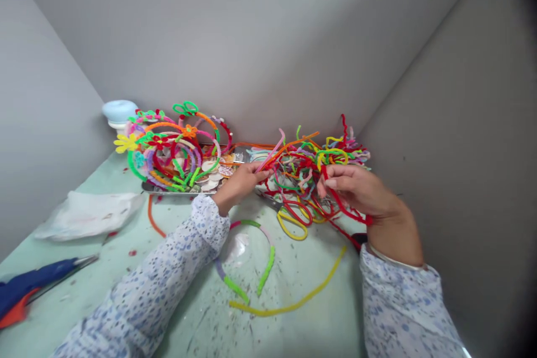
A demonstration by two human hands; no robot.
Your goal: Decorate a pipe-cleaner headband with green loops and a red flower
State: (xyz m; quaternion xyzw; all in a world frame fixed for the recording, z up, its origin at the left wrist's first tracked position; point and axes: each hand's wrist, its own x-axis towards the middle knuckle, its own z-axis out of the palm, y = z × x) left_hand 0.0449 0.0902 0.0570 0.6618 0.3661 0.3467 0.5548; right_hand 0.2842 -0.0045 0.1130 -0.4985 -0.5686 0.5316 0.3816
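My left hand (247, 179) is closed around a few pipe cleaners, pink and orange (289, 144), at the left side of a tangled heap of coloured pipe cleaners (302, 165). On the heap's right side, my right hand (356, 187) pinches a red pipe cleaner (342, 207) that hangs down across the wrist. Scissors (293, 224) with one yellow and one red handle loop lie just in front of the heap, between my hands. Nearer to me rest a headband (271, 257) wrapped in green, pink and purple and a loose yellow pipe cleaner (289, 309).
Left of the heap, a metal tray (172, 193) holds round patterned pieces and several wrapped headbands (201, 134) with flowers. A blue-lidded container (119, 113) stands behind it. A white plastic bag (90, 215) and a blue glue gun (42, 282) lie at left. Grey walls enclose the table.
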